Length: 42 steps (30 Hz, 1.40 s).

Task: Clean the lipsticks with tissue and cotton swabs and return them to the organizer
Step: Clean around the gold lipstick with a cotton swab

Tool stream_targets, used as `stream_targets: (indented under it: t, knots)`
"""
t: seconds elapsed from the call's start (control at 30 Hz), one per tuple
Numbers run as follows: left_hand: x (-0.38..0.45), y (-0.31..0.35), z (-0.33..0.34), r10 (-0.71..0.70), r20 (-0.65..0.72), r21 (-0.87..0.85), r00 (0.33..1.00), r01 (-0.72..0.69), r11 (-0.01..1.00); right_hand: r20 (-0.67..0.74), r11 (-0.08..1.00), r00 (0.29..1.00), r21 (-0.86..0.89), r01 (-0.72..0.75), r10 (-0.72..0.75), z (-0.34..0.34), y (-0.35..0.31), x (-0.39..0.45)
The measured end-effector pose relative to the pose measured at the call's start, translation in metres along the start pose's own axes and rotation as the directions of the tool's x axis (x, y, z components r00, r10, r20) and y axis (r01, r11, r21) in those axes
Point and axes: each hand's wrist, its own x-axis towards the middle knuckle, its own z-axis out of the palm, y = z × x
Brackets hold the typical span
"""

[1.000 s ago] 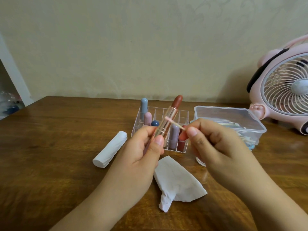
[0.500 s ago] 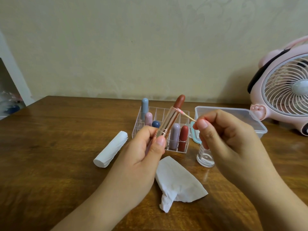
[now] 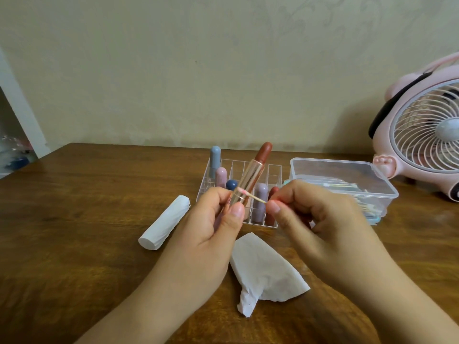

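A: Left hand (image 3: 218, 219)?
B: Wrapped around the lower end of an uncapped rose-gold metal lipstick tube (image 3: 248, 181), thumb pressed along the front. Tilted up and to the right, with the brick-red bullet (image 3: 265, 151) twisted out at the top.

A: And the right hand (image 3: 315, 217)?
B: Pinching a thin wooden-stemmed cotton swab (image 3: 253, 196) between thumb and forefinger, remaining fingers curled in. Pink-stained tip touching the gold tube just above the left thumb.

A: Where in relation to the organizer?
B: Held above the table, in front of the clear acrylic grid organizer (image 3: 270, 170). Standing upright in its compartments: a grey-blue capped lipstick (image 3: 215, 160) at the back left, a dusty-pink one (image 3: 220, 176) in front of it, a navy rounded cap (image 3: 231, 184), a mauve one (image 3: 260, 202), and a dark red one (image 3: 272, 214) partly hidden behind the right fingers.

A: Tissue?
B: Crumpled white tissue sheet (image 3: 265, 271) lying flat on the brown wooden table (image 3: 74, 219), just below the two hands. White rolled tissue cylinder (image 3: 165, 224) lying to the left, apart from the organizer.

A: On the right?
B: Clear plastic rectangular box (image 3: 347, 170) with cotton swabs inside, beside the organizer. Pink desk fan (image 3: 427, 135) with a white grille behind it, at the edge of view.
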Motion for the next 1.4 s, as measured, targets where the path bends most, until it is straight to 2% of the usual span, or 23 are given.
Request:
stream_targets:
  t: [0.07, 0.27, 0.4, 0.6, 0.77, 0.87, 1.03, 1.17, 1.4]
  knots:
    - [0.0, -0.001, 0.0, 0.004, 0.003, 0.023, 1.0, -0.004, 1.0, -0.015, 1.0, 1.0, 0.006, 0.001, -0.001, -0.001, 0.0, 0.0]
    - [0.0, -0.004, 0.0, 0.018, -0.002, 0.071, 1.0, -0.018, 0.997, -0.175, 0.999, 0.984, -0.052, 0.012, -0.021, -0.01, 0.002, 0.002]
    - [-0.001, -0.005, -0.001, 0.023, -0.007, 0.075, 1.0, -0.023, 0.997, -0.154, 0.997, 0.988, -0.07, 0.016, -0.027, -0.006, 0.002, 0.001]
    - [0.0, -0.006, -0.001, 0.022, -0.048, 0.075, 0.999, -0.019, 0.997, -0.036, 0.998, 0.998, -0.045, 0.046, -0.047, 0.0, 0.001, 0.0]
    - [-0.002, -0.003, -0.001, 0.005, -0.054, 0.122, 0.999, 0.002, 0.992, -0.186, 0.999, 0.982, -0.036, 0.011, -0.018, -0.008, 0.002, 0.001]
    - [-0.002, -0.003, -0.001, 0.015, -0.045, 0.116, 0.999, -0.009, 0.993, -0.199, 0.999, 0.98, -0.046, 0.005, -0.014, -0.008, 0.003, 0.001]
    - [-0.001, -0.003, 0.0, 0.01, -0.017, 0.049, 1.0, -0.009, 0.999, -0.114, 0.998, 0.992, -0.056, 0.041, -0.047, -0.002, 0.002, 0.001]
    - [0.001, -0.003, 0.002, -0.02, 0.002, -0.072, 1.0, 0.02, 0.997, -0.043, 0.997, 0.997, -0.037, 0.063, -0.065, 0.002, 0.001, -0.001]
    - [0.0, -0.001, 0.001, -0.039, 0.049, -0.08, 0.998, 0.043, 0.996, -0.198, 0.998, 0.979, -0.055, 0.041, -0.052, -0.01, 0.001, 0.001]
